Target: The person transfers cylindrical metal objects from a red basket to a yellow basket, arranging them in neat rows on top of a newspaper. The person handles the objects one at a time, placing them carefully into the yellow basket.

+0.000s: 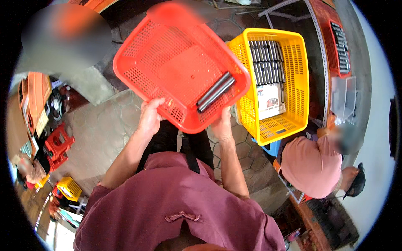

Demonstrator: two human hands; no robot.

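Note:
A red perforated plastic basket (176, 67) hangs tilted in front of me, held between both hands. My left hand (151, 117) grips its near left rim, thumb over the edge and fingers mostly underneath. Under the near right corner is my right hand (222, 126), closed on the basket with its fingers largely hidden. Inside, a couple of dark, shiny tubes (215, 92) lie side by side against the right wall. Just right of the basket stands a yellow plastic crate (303, 83). Rows of similar dark metal tubes (268, 62) fill its far part, beside a printed sheet (270, 100).
At right, a bench carries another red basket (335, 69) of metal parts and a clear plastic bin (343, 98). A person in a pink shirt (312, 167) is close by at lower right. Red stools (59, 144) and another yellow crate (69, 189) stand at left on the tiled floor.

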